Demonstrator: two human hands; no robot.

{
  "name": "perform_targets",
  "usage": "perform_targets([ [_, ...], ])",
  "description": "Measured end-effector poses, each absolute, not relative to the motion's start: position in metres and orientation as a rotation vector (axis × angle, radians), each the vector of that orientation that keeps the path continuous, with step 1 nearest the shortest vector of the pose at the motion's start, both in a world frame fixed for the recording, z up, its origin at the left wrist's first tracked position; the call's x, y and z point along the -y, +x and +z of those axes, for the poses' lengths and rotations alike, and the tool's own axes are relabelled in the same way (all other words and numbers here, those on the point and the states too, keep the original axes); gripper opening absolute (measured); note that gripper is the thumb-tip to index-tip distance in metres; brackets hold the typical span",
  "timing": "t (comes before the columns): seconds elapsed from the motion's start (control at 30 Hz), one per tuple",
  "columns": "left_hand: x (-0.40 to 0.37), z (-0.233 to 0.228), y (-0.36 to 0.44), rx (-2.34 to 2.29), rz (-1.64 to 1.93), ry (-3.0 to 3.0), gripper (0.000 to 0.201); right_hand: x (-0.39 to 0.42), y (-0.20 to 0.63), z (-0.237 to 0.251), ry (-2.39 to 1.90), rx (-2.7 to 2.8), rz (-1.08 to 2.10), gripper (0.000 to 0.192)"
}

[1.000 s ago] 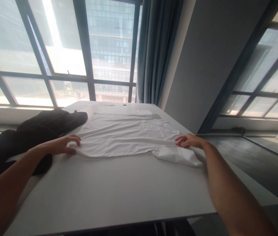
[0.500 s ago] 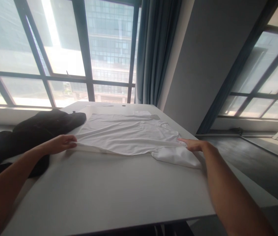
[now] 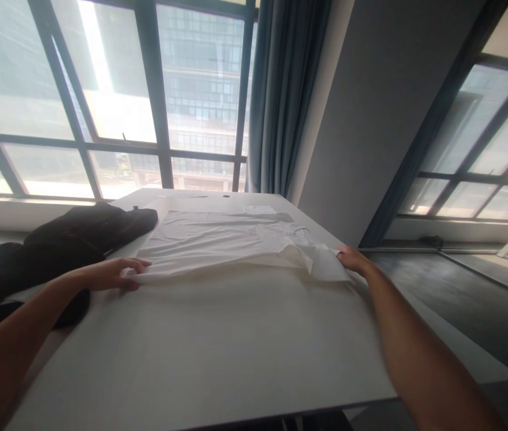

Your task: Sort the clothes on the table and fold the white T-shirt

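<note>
A white T-shirt (image 3: 222, 242) lies spread on the far half of a white table (image 3: 209, 347). My left hand (image 3: 112, 273) grips the shirt's near left edge, fingers curled over the cloth. My right hand (image 3: 348, 258) holds the near right part by the sleeve, which is bunched and lifted off the table. The near edge of the shirt between my hands is folded over toward the window.
A pile of black clothing (image 3: 47, 251) lies on the table's left side, partly over its edge. Large windows (image 3: 114, 96) and a blue-grey curtain (image 3: 281, 90) stand behind the table. A grey wall (image 3: 380, 108) is to the right, floor beyond it.
Both hands have moved the shirt's near edge away from me toward the window. The right sleeve, which lay flat by the table's edge, is now gathered up in my right hand.
</note>
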State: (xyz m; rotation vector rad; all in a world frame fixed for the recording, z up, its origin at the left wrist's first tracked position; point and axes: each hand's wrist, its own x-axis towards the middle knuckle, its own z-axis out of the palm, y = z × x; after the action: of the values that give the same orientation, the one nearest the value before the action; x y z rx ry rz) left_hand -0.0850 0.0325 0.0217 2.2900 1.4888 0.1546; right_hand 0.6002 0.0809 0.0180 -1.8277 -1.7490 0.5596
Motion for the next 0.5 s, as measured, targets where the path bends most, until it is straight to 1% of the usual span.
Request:
perform_targets([
  [0.07,-0.033,0.021,-0.086,-1.503,0.197,2.242,0.068,-0.079,0.602,0.016,-1.91,1.855,0.688,0.025],
  [0.13,-0.033,0.021,-0.088,-1.493,0.219,2.225,0.068,-0.075,0.598,0.021,-1.839,1.979,0.859,0.04],
  [0.17,-0.033,0.02,-0.088,-1.479,0.225,2.228,0.067,-0.072,0.595,0.025,-1.784,2.032,0.905,0.048],
  [0.23,-0.031,0.02,-0.087,-1.454,0.23,2.245,0.066,-0.069,0.586,0.034,-1.705,2.132,0.886,0.059],
  [0.3,-0.03,0.02,-0.084,-1.459,0.232,2.267,0.067,-0.069,0.575,0.039,-1.653,2.211,0.796,0.058],
  [0.4,-0.029,0.023,-0.079,-1.502,0.266,2.302,0.07,-0.074,0.561,0.036,-1.581,2.22,0.762,0.046],
  [0.43,-0.029,0.025,-0.078,-1.515,0.288,2.309,0.071,-0.076,0.559,0.034,-1.565,2.172,0.772,0.047],
  [0.5,-0.028,0.031,-0.078,-1.526,0.339,2.313,0.07,-0.078,0.561,0.031,-1.53,2.016,0.785,0.057],
])
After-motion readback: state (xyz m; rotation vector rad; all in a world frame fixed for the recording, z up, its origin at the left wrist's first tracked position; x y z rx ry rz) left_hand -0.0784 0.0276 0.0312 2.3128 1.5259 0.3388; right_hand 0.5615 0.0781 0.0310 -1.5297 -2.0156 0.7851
